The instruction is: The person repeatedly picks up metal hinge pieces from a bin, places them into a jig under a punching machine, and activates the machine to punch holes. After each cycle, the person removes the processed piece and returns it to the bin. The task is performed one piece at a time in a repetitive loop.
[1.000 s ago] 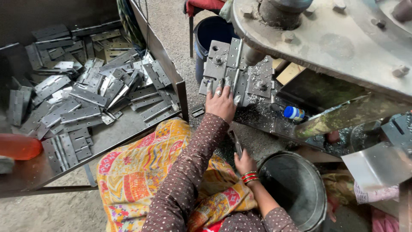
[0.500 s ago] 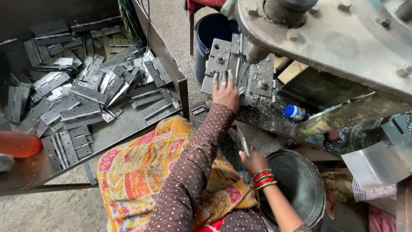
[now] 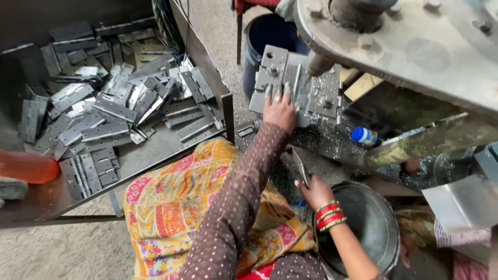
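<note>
Head view: left hand (image 3: 279, 110) fingers spread flat on press fixture (image 3: 295, 85); right hand (image 3: 314, 193) fingers grip metal strip (image 3: 301, 167).

Head view position: worn on the person's head, above the lap and work area.
Facing: steeply downward and forward, onto the left hand (image 3: 279, 110) at the metal fixture (image 3: 295, 85) and the right hand (image 3: 314, 193).
Nearness: close; the forearms fill the lower middle.
Left edge: tray (image 3: 155, 155) of metal hinges (image 3: 104, 111).
Right edge: press body (image 3: 415, 52), overhead.
Shared coverage: single view only.
</note>
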